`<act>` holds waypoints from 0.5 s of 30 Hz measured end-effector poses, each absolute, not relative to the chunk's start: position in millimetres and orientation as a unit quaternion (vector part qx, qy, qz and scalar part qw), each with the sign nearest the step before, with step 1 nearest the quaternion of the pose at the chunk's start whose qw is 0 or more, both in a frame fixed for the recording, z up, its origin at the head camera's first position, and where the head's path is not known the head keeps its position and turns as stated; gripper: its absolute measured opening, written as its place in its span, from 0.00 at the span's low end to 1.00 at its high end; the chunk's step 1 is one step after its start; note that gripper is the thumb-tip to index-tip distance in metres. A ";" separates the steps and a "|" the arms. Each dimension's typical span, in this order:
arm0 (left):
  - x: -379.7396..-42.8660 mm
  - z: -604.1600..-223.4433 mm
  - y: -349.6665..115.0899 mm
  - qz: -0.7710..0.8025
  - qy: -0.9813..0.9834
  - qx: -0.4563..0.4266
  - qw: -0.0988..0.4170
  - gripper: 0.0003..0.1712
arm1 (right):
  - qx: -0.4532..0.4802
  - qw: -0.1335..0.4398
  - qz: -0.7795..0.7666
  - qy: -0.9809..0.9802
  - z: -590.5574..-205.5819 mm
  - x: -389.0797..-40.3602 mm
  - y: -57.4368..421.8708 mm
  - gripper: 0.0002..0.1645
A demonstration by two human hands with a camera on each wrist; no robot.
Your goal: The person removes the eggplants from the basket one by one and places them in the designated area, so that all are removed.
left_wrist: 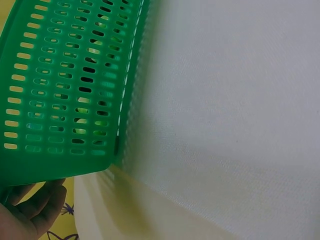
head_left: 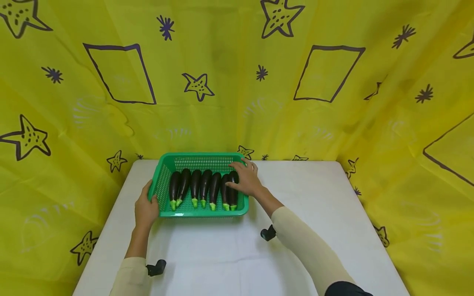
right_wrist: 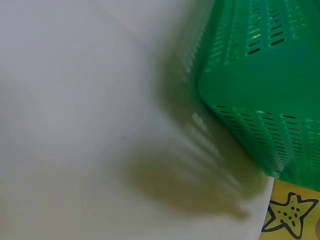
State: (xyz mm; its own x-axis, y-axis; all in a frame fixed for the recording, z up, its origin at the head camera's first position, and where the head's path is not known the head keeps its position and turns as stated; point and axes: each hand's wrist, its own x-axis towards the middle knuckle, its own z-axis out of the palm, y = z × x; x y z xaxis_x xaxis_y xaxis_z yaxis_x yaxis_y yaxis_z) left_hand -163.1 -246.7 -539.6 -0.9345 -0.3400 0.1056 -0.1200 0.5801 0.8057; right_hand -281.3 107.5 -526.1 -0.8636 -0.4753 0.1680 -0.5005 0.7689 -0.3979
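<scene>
A green plastic basket (head_left: 201, 213) with slotted walls sits on the white table, holding a row of several dark eggplants (head_left: 215, 187) with bright green stem ends toward me. My left hand (head_left: 145, 209) grips the basket's left rim; in the left wrist view its fingers (left_wrist: 47, 205) curl under the edge of the green wall (left_wrist: 65, 95). Over the basket's right end reaches my right hand (head_left: 247, 179), fingers spread and thumb above the rightmost eggplants (head_left: 233, 197). The right wrist view shows the basket's outer corner (right_wrist: 250, 85) and a hand-shaped shadow on the table.
A white-covered table (head_left: 307, 197) extends to both sides and in front of the basket. Yellow sheeting (head_left: 229, 123) with drawn stars and frames encloses the back and sides. Small black wrist-camera pieces (head_left: 157, 268) jut from both forearms.
</scene>
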 end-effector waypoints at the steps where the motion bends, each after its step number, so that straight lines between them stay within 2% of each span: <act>1: -163.2 -540.3 -246.8 -0.441 -0.879 0.131 0.126 0.33 | 0.255 0.029 0.213 -0.943 -526.6 -283.0 107.2 0.43; 8: -165.3 -544.3 -247.4 -0.458 -0.870 0.128 0.128 0.33 | 0.207 -0.007 0.181 -0.961 -530.9 -286.8 105.7 0.42; 15: -163.6 -542.8 -248.4 -0.471 -0.862 0.139 0.124 0.34 | 0.202 -0.023 0.158 -0.966 -532.3 -285.2 101.8 0.42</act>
